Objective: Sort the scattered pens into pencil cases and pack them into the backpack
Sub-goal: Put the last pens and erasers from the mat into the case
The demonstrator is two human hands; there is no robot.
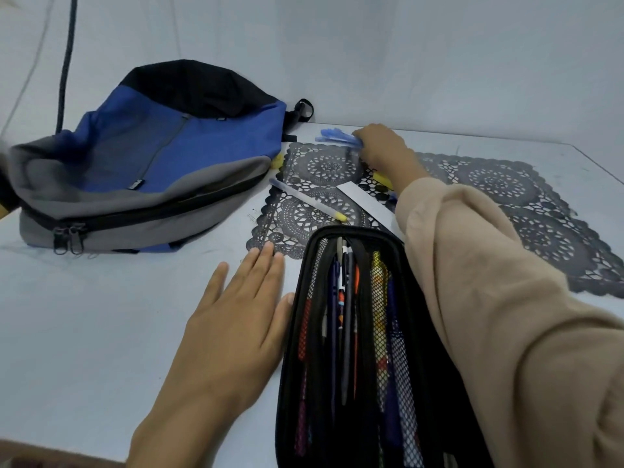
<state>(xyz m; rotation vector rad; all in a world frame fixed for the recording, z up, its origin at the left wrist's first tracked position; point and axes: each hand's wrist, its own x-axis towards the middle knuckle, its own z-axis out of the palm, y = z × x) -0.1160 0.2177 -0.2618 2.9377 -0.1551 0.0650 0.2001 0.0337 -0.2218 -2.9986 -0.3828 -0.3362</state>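
Backpack: the lower tag on the grey band and the upper tag below the black top bear lettering. Both are too small to read.

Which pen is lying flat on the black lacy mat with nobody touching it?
The clear pen with the yellow tip. The right hand grips the blue pens, and others sit inside the mesh pencil case.

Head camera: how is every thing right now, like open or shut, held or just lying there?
backpack, lying on its side on the table; zip unclear.
pencil case, open, pens inside.
left hand, flat on the table beside the pencil case.
right hand, gripping blue pens.
blue pens, bunched in the right hand.
yellow-tipped pen, lying loose on the lace mat.
lace mat, spread flat.
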